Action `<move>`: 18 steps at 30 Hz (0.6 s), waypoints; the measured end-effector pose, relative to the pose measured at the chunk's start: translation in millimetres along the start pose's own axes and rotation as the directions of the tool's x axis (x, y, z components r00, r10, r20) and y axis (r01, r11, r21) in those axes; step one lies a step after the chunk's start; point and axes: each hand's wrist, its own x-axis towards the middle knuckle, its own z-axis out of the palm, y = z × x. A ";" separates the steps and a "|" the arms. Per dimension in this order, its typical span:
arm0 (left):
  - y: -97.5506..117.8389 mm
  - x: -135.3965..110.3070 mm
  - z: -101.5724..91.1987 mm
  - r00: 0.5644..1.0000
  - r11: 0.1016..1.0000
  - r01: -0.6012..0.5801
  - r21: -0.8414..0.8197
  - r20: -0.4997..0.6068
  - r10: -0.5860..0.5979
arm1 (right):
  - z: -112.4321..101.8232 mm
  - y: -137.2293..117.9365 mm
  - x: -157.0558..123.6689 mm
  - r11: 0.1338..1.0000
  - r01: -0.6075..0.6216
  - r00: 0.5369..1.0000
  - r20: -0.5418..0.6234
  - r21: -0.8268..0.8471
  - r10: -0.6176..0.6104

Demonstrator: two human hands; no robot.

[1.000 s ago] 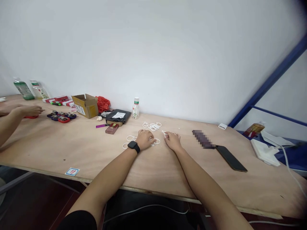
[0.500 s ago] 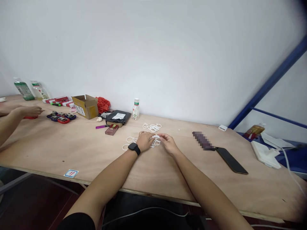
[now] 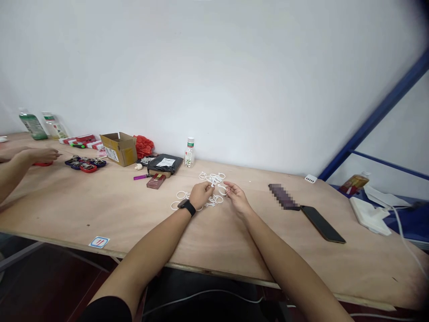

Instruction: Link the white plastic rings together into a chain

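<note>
Several white plastic rings (image 3: 212, 177) lie in a loose heap on the plywood table (image 3: 140, 210). My left hand (image 3: 200, 195), with a black watch on its wrist, is curled and pinches a white ring just above the heap. My right hand (image 3: 236, 196) faces it a few centimetres to the right, its thumb and fingers closed on a white ring (image 3: 222, 190). Both hands are lifted slightly off the table, meeting over the rings.
A black phone (image 3: 322, 222) lies to the right, next to a blurred dark object (image 3: 283, 197). A small bottle (image 3: 189, 152), black pouch (image 3: 165, 163), cardboard box (image 3: 119, 148) and red bag stand at the back. Another person's hand (image 3: 36, 156) works at far left near coloured parts (image 3: 86, 163).
My hands lifted off the table and came together over the rings; each now pinches a white ring. The other person's arm has stayed put.
</note>
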 end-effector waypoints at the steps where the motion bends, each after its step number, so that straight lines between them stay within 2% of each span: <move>1: -0.9 0.2 2.1 1.000 0.995 0.022 -0.099 0.005 -0.022 | 2.4 -1.3 -1.5 0.998 -0.027 1.000 0.005 0.061 0.027; 4: -1.0 0.7 7.4 0.998 0.936 0.045 -0.349 0.053 -0.029 | 8.7 -2.9 -6.0 0.974 -0.112 0.993 0.060 0.196 0.102; 7: 1.8 0.6 8.8 0.996 0.884 0.052 -0.464 0.087 -0.013 | 11.5 -2.5 -8.7 0.964 -0.144 0.988 0.095 0.224 0.125; 18: 11.7 -2.7 2.8 0.999 0.921 0.036 -0.387 0.042 -0.021 | 7.1 0.9 -7.2 0.979 -0.139 0.982 0.146 0.150 0.117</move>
